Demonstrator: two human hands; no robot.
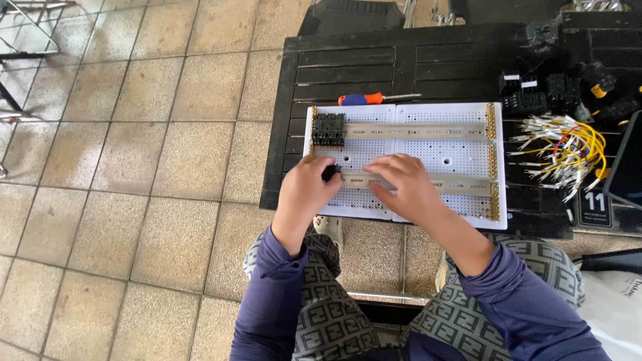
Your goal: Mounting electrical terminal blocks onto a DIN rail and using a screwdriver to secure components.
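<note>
A white perforated board (428,150) lies on a black slatted table (374,67) and carries two grey metal rails. My left hand (306,190) grips a small black block (330,173) at the left end of the lower rail (461,185). My right hand (406,188) rests flat on that rail just to the right of the block, fingers spread. A black relay socket (328,129) is mounted at the left end of the upper rail (428,130).
An orange-and-blue screwdriver (373,99) lies just behind the board. Several black sockets (542,93) and a bundle of yellow, white and red wires (562,147) sit at the table's right. A tiled floor lies to the left, with a metal frame (27,40) at the far left.
</note>
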